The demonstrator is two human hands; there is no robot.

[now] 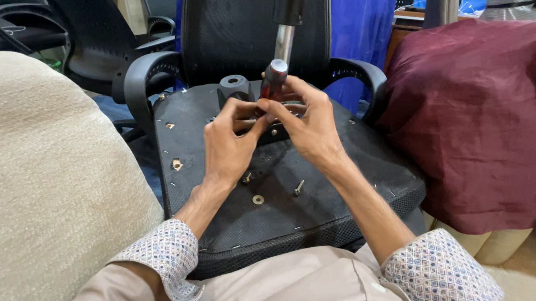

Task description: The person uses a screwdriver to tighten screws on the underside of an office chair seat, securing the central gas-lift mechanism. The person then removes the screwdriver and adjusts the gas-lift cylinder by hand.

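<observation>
A person seated close to an upturned black office chair seat (325, 184), its flat underside facing up, works with both hands near its middle. The right hand (308, 123) grasps a dark red, translucent-handled screwdriver (272, 80), held upright so its tip meets the metal plate beneath. The left hand (227, 145) pinches its fingertips together at the base of the tool, apparently steadying something small there; whatever it holds is hidden by the fingers. A loose silver screw (298, 187) and a round brass-coloured washer (258, 200) lie on the underside nearer the person, within easy reach. A black cylindrical socket (234, 86) stands just left of the tool. The screwdriver's tip and the plate are mostly covered by the hands.
</observation>
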